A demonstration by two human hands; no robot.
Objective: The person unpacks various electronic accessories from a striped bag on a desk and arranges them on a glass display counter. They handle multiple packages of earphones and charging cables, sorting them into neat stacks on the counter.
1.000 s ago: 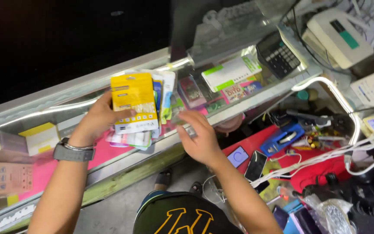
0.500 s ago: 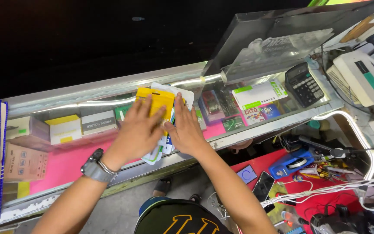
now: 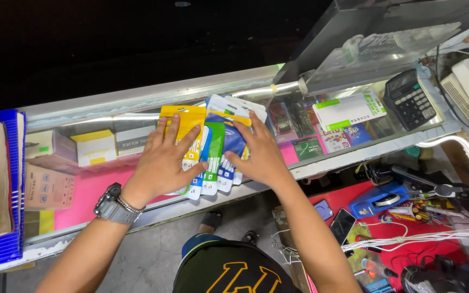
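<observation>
Both hands lie flat on a fan of packets [image 3: 213,146] spread on the glass surface [image 3: 354,146] of a display case. The left hand [image 3: 164,160], with a metal watch [image 3: 112,204] on its wrist, rests palm down on the yellow packet [image 3: 187,122] at the left of the fan; its fingers [image 3: 173,128] are spread and straight, not pinching anything. The right hand [image 3: 259,154] presses on the right part of the fan, over a blue packet [image 3: 233,144] and a white packet [image 3: 233,107] at the top, its fingers spread too. Between the two hands a green and white packet [image 3: 213,163] shows, with others tucked under it; how many lie in the stack is hard to tell.

The fan sits near the front edge of the surface, roughly at its middle. Under the glass to the left are small boxes [image 3: 96,147] on a pink lining, and to the right more flat packets and a white and green box [image 3: 348,111]. A black calculator [image 3: 408,100] lies on the glass well to the right of the hands. At the far left stands a blue tray [image 3: 6,244]. Below right, on a red mat, lie phones [image 3: 343,222], white cables [image 3: 408,239] and a blue tool [image 3: 378,198].
</observation>
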